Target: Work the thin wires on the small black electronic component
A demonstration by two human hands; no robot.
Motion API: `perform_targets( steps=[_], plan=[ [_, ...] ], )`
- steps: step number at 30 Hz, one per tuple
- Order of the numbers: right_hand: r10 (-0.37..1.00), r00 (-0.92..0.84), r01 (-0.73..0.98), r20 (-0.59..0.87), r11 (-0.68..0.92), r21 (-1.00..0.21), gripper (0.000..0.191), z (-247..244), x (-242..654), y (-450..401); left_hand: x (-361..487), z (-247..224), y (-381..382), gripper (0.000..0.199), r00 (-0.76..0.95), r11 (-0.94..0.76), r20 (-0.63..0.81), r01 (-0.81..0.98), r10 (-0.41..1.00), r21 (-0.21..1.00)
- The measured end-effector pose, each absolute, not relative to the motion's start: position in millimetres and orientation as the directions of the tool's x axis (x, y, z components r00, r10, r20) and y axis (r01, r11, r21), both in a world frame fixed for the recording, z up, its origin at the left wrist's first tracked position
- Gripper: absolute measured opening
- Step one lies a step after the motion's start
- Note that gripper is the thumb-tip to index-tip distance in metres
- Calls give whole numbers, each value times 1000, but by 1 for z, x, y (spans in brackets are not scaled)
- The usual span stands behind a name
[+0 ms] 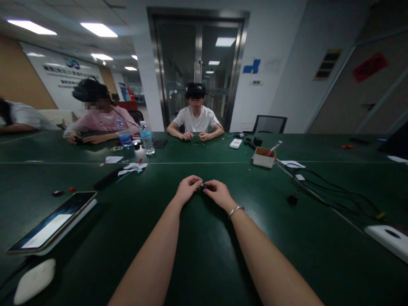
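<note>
A glossy dark green table [207, 255] fills the foreground, a pale seam running across it. Beyond its far edge, metal-framed glass doors [178, 63] stand between pale walls, and a co-worker in a white shirt [196, 120] sits before them. A phone [60, 221] lies near left; a small open box [264, 160] sits farther off to the right. Above the table's middle, the left hand [188, 189] and right hand [219, 194] meet, fingertips closed around a small dark object [205, 186] between them; its details are too small to tell.
</note>
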State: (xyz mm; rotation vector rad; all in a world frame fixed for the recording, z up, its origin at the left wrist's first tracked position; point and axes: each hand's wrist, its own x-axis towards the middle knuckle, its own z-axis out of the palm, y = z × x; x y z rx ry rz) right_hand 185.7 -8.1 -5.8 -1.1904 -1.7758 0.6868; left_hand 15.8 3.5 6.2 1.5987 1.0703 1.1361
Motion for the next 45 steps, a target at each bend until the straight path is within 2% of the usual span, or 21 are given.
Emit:
perform_targets(
  steps=[4, 10, 16, 21, 26, 32, 35, 40, 45],
  plan=[
    [913, -175, 470, 369, 407, -783, 23, -2, 185, -11, 16, 0, 8, 31, 181, -227, 191, 199, 965, 954],
    [923, -169, 435, 346, 385, -814, 23, -6, 185, -9, 16, 2, 6, 35, 213, -256, 204, 258, 955, 931],
    [926, -167, 408, 340, 379, -831, 24, -7, 185, -8, 15, 4, 4, 29, 256, -298, 236, 239, 937, 924],
    [922, -144, 463, 358, 383, -800, 19, -4, 180, -10, 17, 3, 5, 32, 172, -260, 207, 393, 963, 882],
    [921, -101, 561, 377, 365, -743, 15, 0, 174, -13, 25, 12, -2, 26, 79, -263, 258, 498, 963, 827],
    [927, -58, 551, 371, 339, -763, 15, -1, 171, -14, 35, 22, -13, 23, 45, -284, 328, 621, 944, 731],
    [926, -44, 543, 376, 338, -769, 15, -3, 173, -14, 34, 20, -14, 23, 77, -330, 351, 569, 933, 754],
    [932, -16, 535, 362, 314, -785, 19, -6, 176, -12, 29, 13, -7, 24, 212, -348, 289, 344, 934, 872],
    [930, -14, 543, 368, 316, -778, 18, -5, 176, -11, 30, 13, -5, 21, 186, -354, 308, 315, 933, 881]
  ],
)
